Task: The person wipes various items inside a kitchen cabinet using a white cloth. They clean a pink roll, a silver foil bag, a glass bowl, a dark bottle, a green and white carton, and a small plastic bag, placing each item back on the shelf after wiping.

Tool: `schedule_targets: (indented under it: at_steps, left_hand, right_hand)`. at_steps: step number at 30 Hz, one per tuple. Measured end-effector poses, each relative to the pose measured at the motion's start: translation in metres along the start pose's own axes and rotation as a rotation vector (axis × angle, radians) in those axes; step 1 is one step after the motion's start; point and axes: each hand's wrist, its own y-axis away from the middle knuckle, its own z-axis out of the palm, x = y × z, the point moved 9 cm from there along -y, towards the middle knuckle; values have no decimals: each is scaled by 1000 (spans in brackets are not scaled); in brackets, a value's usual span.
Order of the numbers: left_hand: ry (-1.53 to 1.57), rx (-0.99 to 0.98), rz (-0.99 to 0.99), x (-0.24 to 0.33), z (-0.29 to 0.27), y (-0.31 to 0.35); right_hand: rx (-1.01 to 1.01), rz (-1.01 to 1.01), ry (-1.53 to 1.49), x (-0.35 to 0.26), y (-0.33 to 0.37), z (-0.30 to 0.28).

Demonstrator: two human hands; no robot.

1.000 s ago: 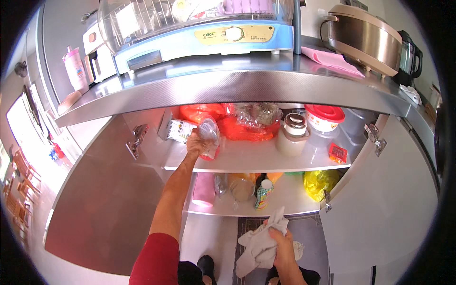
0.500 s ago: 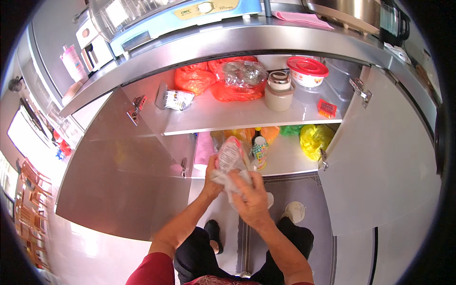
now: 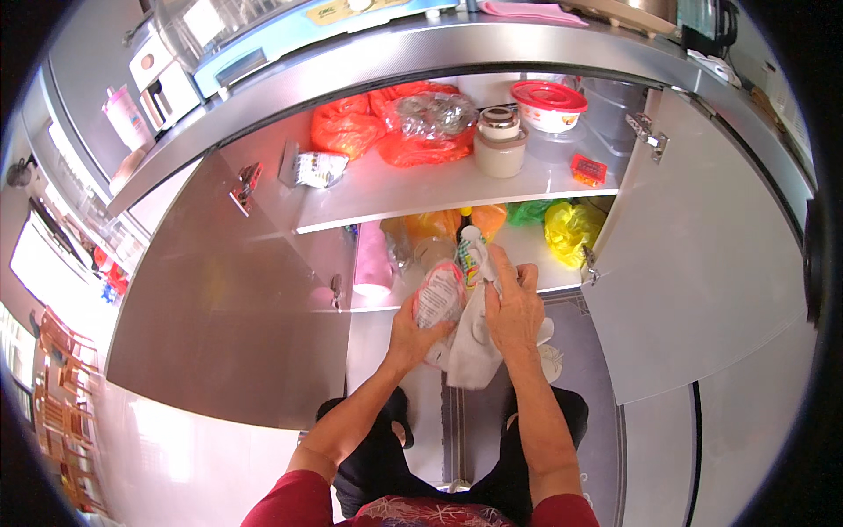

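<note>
In my left hand (image 3: 413,338) is a white printed package (image 3: 439,299) with a pink edge, tilted in front of the open cabinet. My right hand (image 3: 516,303) grips a white cloth (image 3: 476,347), which hangs down beside the package. Just behind the cloth, on the lower shelf, stand a dark bottle with a yellow cap (image 3: 464,220) and a white container with a coloured checked label (image 3: 470,259). A pink roll (image 3: 374,259) stands on that shelf to the left.
Both cabinet doors, left (image 3: 233,307) and right (image 3: 711,263), stand swung out. The upper shelf (image 3: 421,189) bears red bags (image 3: 347,127), a beige jar (image 3: 500,149) and a red-lidded tub (image 3: 551,105). A yellow bag (image 3: 571,230) lies below. The countertop edge (image 3: 421,57) juts above.
My right hand has moved away to the right with the white cloth, which now hangs apart from the package. The package in my left hand has come lower. The view has shifted slightly.
</note>
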Motion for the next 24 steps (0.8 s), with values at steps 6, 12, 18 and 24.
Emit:
schedule_targets:
  at_steps: [6,12,18,24]
  left_hand:
    - [91,201,65,-18,-24,-2]
    - [383,396,-84,-27,-65,-5]
    - [859,224,-254,-40,-46,2]
    - [892,150,-314,-43,-13,7]
  right_hand:
    - [-317,-205,131,-40,45,52]
    - [-791,-280,-87,-37,70,56]
    - [-282,124,-376,30,13,36]
    - [-85,18,-814,-7,29,50]
